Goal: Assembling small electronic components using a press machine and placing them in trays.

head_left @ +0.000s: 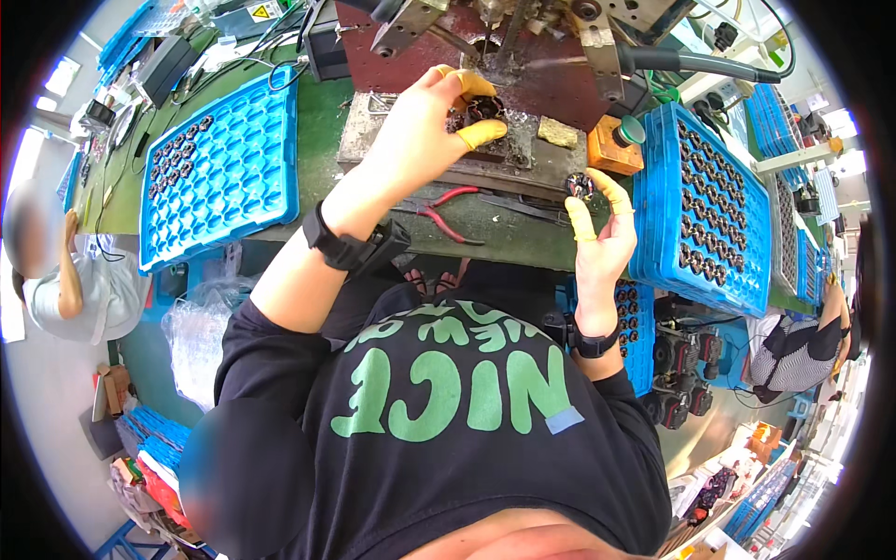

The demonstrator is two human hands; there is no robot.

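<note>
My left hand, with yellow finger cots on thumb and fingers, pinches a small dark round wound part on the metal base plate of a bench press machine. My right hand, also with yellow cots, holds a second small dark round part just right of the plate, above the bench edge. Both wrists carry black straps.
Blue compartment trays flank the press: the left tray is partly filled with dark parts, the right tray nearly full. Red-handled pliers lie on the green bench. An orange box with a green button stands beside the plate. Other people sit at far left and right.
</note>
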